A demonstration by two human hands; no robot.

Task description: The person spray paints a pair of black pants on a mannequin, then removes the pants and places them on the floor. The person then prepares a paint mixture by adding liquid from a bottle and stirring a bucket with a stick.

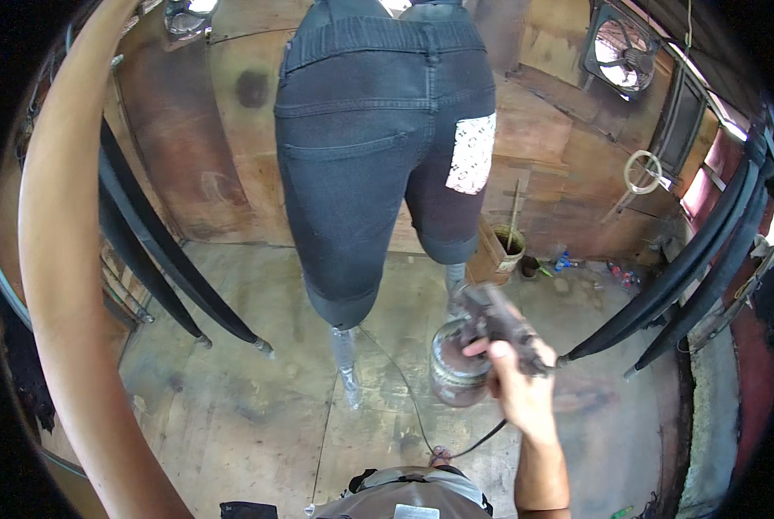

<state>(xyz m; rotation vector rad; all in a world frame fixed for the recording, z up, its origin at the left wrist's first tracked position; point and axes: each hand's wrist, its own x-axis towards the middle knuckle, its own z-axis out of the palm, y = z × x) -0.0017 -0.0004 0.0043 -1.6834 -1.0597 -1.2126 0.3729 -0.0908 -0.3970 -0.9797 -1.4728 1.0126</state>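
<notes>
My right hand (518,385) grips a dark spray gun (498,318), its fingers wrapped round the handle. A stained, paint-smeared cup (458,381) hangs beneath the gun, and a black hose (484,439) trails from its lower end toward the floor. In front hang dark denim shorts (344,182), stretched over a leg-shaped form with wrapped grey lower posts (344,363). On the right back side of the shorts sits a white patterned patch (471,154). My left forearm (67,251) rises along the left edge; its hand is outside the picture.
Black padded tubes slant down at the left (166,251) and right (690,268). Against the stained wooden wall stand a bucket (510,246) with a stick and small bottles (564,261). A wall fan (625,56) is at upper right. The floor (257,432) is stained panels.
</notes>
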